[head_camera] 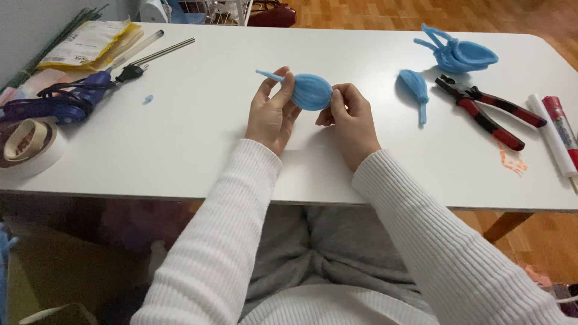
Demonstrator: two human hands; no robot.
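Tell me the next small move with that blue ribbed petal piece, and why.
Probably keep pressing the blue ribbed piece closed between the left hand and right hand: both pinch it above the table, and its thin tip points left. A single loose petal lies to the right, near the pliers.

A flat yellow plastic package [90, 42] with a white printed label lies at the far left corner of the white tabletop [198, 156], tilted, beside green stems at the wall. At the right edge, a red tube-shaped wrapper [560, 120] with light print rests against a white roll [551, 141]. No signs or screens are visible.
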